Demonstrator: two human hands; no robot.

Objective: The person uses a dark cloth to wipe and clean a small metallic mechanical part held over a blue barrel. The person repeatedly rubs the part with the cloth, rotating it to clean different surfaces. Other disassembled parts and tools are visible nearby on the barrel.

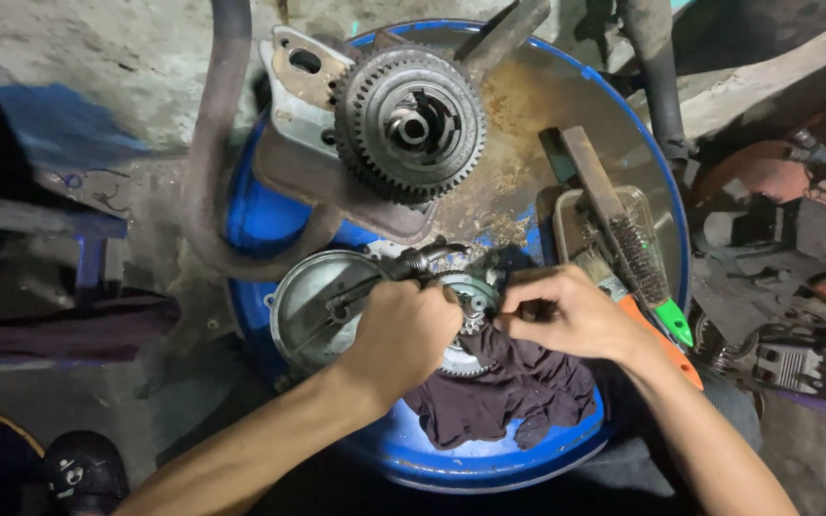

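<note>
**Greasy gear on the drum top**

Our left hand [403,330] grips the small gear assembly [466,311] above the dark rag [504,387], on the blue drum [489,459]. Our right hand [566,311] pinches closed on its edge. We judge it heavy, stiff and oily-slick; holding it by the toothed rim seems safest. A wire brush [638,253] lies just beside.

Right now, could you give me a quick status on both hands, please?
Left hand grips the gear assembly. Right hand pinches a small part beside it. Dark rag underneath; wire brush close by.
</note>
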